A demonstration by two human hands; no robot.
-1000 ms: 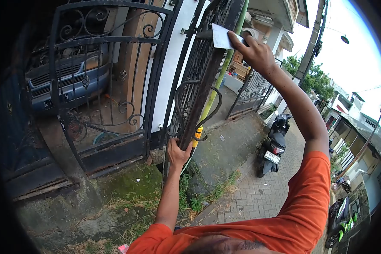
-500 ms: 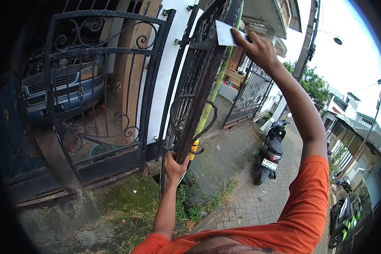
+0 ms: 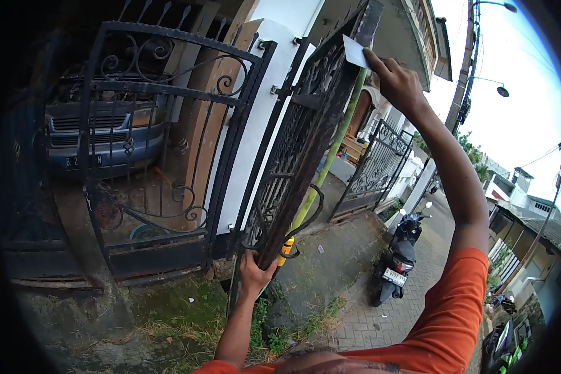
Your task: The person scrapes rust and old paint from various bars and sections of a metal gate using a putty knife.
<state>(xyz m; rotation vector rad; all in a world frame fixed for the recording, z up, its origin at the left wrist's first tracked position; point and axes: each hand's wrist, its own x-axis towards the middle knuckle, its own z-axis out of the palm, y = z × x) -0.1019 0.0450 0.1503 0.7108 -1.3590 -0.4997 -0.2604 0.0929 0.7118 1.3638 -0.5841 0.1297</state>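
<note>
A dark metal gate (image 3: 314, 134) with worn paint stands open, its edge toward me. My left hand (image 3: 255, 274) is closed around the lower part of its edge post, below the curled handle bars (image 3: 314, 206). Raised high, my right hand (image 3: 397, 84) pinches a flat white piece (image 3: 355, 52) between thumb and fingers. That piece lies against the post near its top. A yellow-green pole (image 3: 333, 149) runs behind the post, and a yellow object (image 3: 286, 250) shows close to my left hand.
On the left stands another black gate panel (image 3: 159, 255) with a blue vehicle (image 3: 106, 140) behind it. A parked motor scooter (image 3: 402, 252) is on the paved lane to the right. Grass and mossy ground (image 3: 193, 305) lie below; another ornamental gate (image 3: 377, 168) stands farther back.
My right hand and the white piece have moved up along the gate post. My left hand keeps its hold low on the post. The camera view has shifted, showing the post's top.
</note>
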